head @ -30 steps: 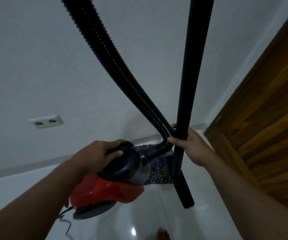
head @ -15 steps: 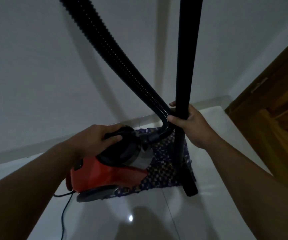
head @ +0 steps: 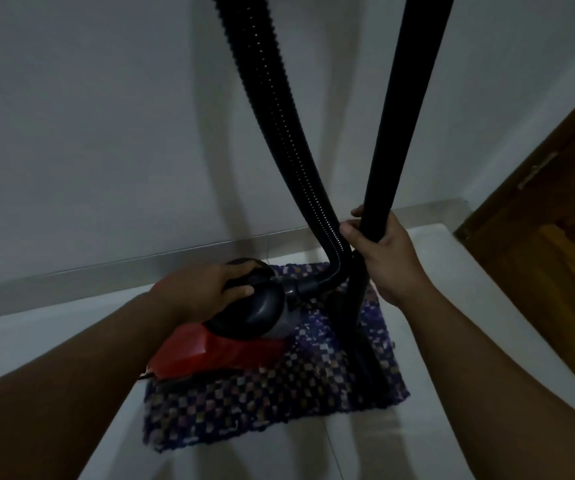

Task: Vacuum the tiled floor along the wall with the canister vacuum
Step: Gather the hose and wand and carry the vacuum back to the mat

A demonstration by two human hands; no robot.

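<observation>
At frame centre, the left hand (head: 206, 289) curls its fingers over the red canister vacuum's (head: 230, 337) black handle above a checkered mat (head: 279, 400); the right hand (head: 383, 258) clamps the black wand (head: 403, 116) beside the ribbed hose (head: 279, 126).

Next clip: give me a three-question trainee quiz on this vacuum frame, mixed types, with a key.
1. True or false: the right hand grips the rigid black tube.
2. The left hand holds: A) the ribbed hose, B) the vacuum's handle, C) the door.
3. Fill in: below the red canister lies a checked ____.

Key: 1 true; 2 B; 3 mat.
</observation>
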